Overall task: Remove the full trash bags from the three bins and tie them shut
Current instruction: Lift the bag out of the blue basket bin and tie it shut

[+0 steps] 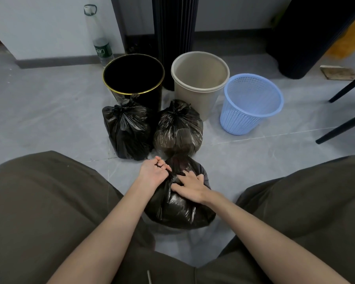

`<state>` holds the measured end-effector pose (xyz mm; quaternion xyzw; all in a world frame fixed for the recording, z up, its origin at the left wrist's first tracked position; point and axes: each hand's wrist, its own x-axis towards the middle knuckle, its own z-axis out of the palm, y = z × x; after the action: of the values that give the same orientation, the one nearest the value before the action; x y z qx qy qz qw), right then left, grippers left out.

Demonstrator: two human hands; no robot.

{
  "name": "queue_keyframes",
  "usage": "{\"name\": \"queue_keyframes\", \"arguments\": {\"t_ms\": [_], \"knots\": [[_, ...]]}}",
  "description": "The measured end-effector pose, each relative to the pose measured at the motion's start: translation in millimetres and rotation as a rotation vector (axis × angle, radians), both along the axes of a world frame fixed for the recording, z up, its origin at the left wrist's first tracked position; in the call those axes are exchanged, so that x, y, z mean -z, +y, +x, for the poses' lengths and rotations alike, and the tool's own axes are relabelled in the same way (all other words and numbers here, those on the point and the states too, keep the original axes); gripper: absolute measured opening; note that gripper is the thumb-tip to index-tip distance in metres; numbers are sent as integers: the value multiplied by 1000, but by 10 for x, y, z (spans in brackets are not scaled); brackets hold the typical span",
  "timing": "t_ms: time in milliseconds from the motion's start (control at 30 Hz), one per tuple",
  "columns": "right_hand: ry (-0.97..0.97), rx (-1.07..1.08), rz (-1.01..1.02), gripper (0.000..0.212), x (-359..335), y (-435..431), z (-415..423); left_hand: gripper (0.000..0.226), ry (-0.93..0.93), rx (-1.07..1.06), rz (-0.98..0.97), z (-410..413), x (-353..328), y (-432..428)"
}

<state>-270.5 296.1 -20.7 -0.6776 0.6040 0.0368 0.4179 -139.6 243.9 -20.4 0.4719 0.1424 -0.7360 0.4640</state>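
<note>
Crouching, the person has the near bag (178, 208) on the floor between the knees, both hands at its neck. The left hand (153, 173), at the bag's 11 o'clock, has curled fingers pinching a twist of black plastic. The right hand (191, 187), at 1 o'clock, lies on top with bent fingers gripping the gathered plastic.

Two knotted bags stand just beyond, side by side and touching: the left bag (127, 130) at 11 o'clock and the far bag (177, 128) at 12, against the near bag. Behind them three bins stand upright in a row: black bin (156, 95) at 11, beige bin (193, 99) at 12, blue bin (240, 119) at 1. A bottle (103, 48) stands by the wall at 11.
</note>
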Motion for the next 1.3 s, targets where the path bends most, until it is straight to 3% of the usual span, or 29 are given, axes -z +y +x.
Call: {"name": "queue_keyframes", "arguments": {"t_ms": [67,200,267,367,600,767,833,933,1067,1133,1200,1233,1300], "knots": [[23,-10,2,35,14,5,-23,39,14,11,-9,-26,-46,-6],[95,-5,-37,75,-18,-3,-49,41,18,6,0,-107,-131,12],[152,20,-102,80,13,-3,-51,41,13,9,12,-139,-140,28],[205,65,-176,69,59,-3,-65,38,-4,14,38,-180,-111,44],[195,155,-95,41,83,10,-53,39,-27,74,39,-206,-157,62],[194,162,-85,34,135,9,-70,41,-73,303,-50,-209,-244,83],[200,156,-81,34,136,14,-77,38,-242,405,-115,-203,-272,41],[205,179,-48,33,132,10,-115,32,-729,548,-305,-85,-321,-53],[218,206,2,27,102,-28,-176,17,-1411,953,-834,116,-573,-94],[232,186,-4,26,70,-52,-179,53,-1679,1433,-1098,101,-695,-58],[244,143,-14,30,40,-65,-172,94,-1897,1871,-1137,37,-666,85],[249,115,-18,32,29,-71,-168,103,-2004,1968,-1139,12,-607,180],[251,61,-45,31,17,-74,-160,96,-2170,2073,-1129,-19,-433,332]]}}
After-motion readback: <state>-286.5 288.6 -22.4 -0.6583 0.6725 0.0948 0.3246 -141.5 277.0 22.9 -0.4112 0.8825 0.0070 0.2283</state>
